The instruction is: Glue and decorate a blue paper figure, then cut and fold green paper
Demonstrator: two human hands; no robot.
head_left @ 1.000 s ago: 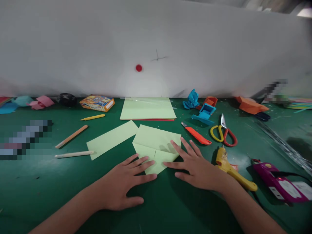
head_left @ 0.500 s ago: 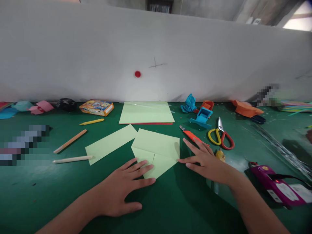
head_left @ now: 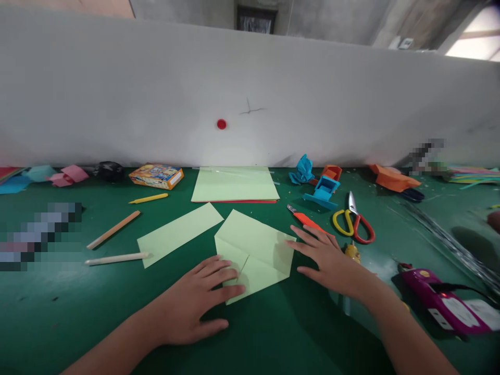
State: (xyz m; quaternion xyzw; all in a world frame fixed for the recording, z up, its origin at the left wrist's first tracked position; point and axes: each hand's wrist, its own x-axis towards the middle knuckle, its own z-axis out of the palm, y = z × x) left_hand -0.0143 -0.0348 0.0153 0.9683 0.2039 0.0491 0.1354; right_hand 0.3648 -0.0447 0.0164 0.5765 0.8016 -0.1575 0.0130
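A pale green folded paper (head_left: 260, 237) lies on the green table, its two lower corners folded in so that the edges meet along a slit. My left hand (head_left: 197, 297) rests with spread fingers over its lower left part, fingertips on the paper. At the paper's right corner, my right hand (head_left: 326, 260) is open, with its fingertips touching or just over the edge. A pale green paper strip (head_left: 177, 234) lies to the left of the folded paper. Just beyond my right hand is an orange box cutter (head_left: 312, 221).
Scissors (head_left: 353, 219) lie to the right, near a purple electrical device (head_left: 441, 299). A stack of green paper (head_left: 235, 184) sits at the back by the white wall. On the left are an orange and yellow box (head_left: 156, 176), a yellow pen (head_left: 148, 198) and two sticks (head_left: 114, 229).
The folded paper has turned clockwise on the table, its right corner now lower and under my right fingertips. My left hand has shifted slightly left. The camera view has tilted a little upward.
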